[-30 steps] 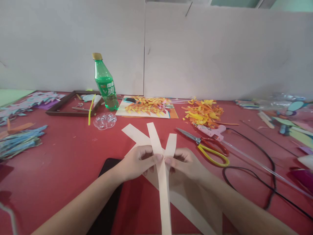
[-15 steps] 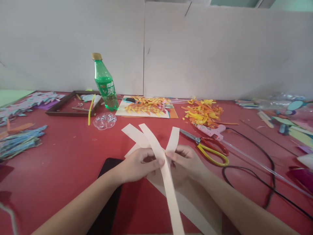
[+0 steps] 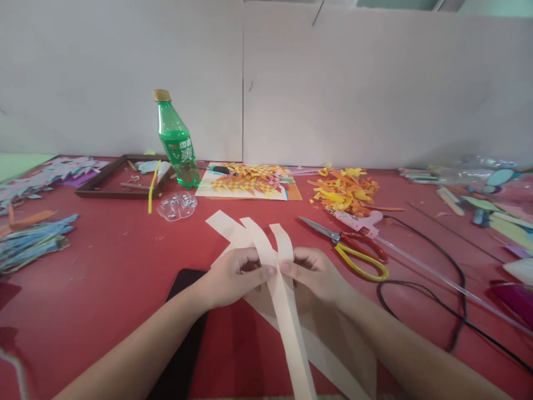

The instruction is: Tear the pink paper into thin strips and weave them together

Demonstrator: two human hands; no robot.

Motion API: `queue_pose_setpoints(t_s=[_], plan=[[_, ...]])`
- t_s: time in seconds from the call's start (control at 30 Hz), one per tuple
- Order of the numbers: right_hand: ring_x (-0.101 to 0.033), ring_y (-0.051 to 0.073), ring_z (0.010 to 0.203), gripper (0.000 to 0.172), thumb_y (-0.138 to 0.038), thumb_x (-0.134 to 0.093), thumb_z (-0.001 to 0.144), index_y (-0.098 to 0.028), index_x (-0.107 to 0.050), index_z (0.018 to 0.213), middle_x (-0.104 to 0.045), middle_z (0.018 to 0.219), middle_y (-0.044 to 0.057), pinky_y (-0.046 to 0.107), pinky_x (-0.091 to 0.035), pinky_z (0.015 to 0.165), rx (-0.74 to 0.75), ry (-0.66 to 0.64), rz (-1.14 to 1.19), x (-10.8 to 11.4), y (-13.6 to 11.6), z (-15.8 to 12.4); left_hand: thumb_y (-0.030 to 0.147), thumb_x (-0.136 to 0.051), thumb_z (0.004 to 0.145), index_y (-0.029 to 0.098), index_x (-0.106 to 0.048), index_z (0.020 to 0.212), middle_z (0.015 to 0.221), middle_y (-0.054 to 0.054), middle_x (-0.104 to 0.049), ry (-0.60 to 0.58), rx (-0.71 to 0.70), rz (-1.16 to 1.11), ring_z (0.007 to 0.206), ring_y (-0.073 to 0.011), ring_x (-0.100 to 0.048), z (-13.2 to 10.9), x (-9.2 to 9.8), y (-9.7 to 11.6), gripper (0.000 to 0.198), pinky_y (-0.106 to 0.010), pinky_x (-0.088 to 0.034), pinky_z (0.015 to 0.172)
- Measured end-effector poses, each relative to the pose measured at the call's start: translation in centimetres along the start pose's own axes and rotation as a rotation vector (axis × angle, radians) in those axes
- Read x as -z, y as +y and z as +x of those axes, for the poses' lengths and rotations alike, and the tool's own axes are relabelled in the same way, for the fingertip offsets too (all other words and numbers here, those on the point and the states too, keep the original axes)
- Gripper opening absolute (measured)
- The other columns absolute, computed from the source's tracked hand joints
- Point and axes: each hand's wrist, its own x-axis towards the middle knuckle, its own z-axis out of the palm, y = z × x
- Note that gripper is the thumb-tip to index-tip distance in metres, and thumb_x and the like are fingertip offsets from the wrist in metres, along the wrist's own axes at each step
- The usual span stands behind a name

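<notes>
A long cream paper strip [image 3: 290, 339], split into two curling ends at the top, runs down toward me between my hands. My left hand [image 3: 237, 276] pinches its left side, thumb on top. My right hand [image 3: 314, 272] pinches the right side just below the right-hand end, thumb and finger closed on it. The two thumbs nearly meet where the ends part. Beneath the hands lie more cream paper pieces [image 3: 227, 228] on the red table. A dark phone-like slab [image 3: 183, 333] is partly covered by my left forearm.
Scissors [image 3: 345, 244] with red and yellow handles lie right, beside a pink glue gun [image 3: 360, 221] and its black cord. Behind are orange-yellow paper scraps [image 3: 347, 191], a green bottle [image 3: 179, 144], a clear bead tray [image 3: 177, 205] and a brown frame [image 3: 112, 194].
The right-hand end of the strip has swung left, closer to the other end, and curls over. My right hand has shifted slightly left, bringing the thumbs nearer.
</notes>
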Motion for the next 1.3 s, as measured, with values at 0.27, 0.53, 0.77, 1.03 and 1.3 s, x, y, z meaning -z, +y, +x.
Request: queue_pose_setpoints(t_s=[0.27,0.53,0.77,1.03,1.3], plan=[[-0.050,0.010,0.051,0.035,-0.047,-0.066,0.076,-0.015,-0.059,0.063,-0.056,0.057,-0.001,0.022,-0.040,0.049,0.025,0.077,-0.018,0.10,-0.15,0.04,0.037,-0.053,0.088,0.015,-0.063,0.087,0.067,0.002,-0.051,0.023,0.009,-0.037,0.059,-0.0076,-0.048,0.11,0.16,-0.15,0.024,-0.018,-0.041,0.052],[-0.052,0.011,0.053,0.034,-0.046,-0.067,0.077,-0.015,-0.061,0.065,-0.057,0.057,0.000,0.023,-0.042,0.051,0.052,0.062,-0.017,0.27,0.15,0.08,0.043,-0.053,0.087,0.013,-0.064,0.097,0.073,0.000,-0.055,-0.157,0.055,-0.053,0.060,-0.0088,-0.051,-0.14,-0.17,0.07,0.034,-0.020,-0.043,0.052],[-0.052,0.011,0.055,0.033,-0.045,-0.066,0.078,-0.013,-0.067,0.072,-0.061,0.063,0.002,0.023,-0.042,0.052,0.037,-0.077,0.008,0.15,-0.11,-0.22,0.037,-0.052,0.088,0.014,-0.061,0.085,0.069,0.001,-0.054,-0.122,0.046,-0.054,0.057,-0.0083,-0.050,-0.01,0.01,-0.17,0.025,-0.018,-0.041,0.049],[-0.051,0.010,0.053,0.030,-0.042,-0.066,0.078,-0.014,-0.064,0.068,-0.058,0.060,0.001,0.023,-0.041,0.051,0.041,-0.019,0.013,0.08,-0.10,-0.25,0.035,-0.053,0.088,0.015,-0.063,0.086,0.071,0.002,-0.056,-0.074,0.033,-0.074,0.058,-0.0068,-0.049,0.10,0.18,-0.20,0.022,-0.018,-0.041,0.052],[-0.050,0.010,0.051,0.031,-0.043,-0.066,0.077,-0.016,-0.060,0.063,-0.056,0.057,-0.001,0.023,-0.043,0.049,0.070,0.087,0.031,0.14,-0.30,0.06,0.042,-0.051,0.088,0.014,-0.063,0.081,0.067,0.001,-0.057,-0.008,0.036,-0.143,0.057,-0.0076,-0.051,0.01,0.24,-0.16,0.031,-0.018,-0.042,0.051]])
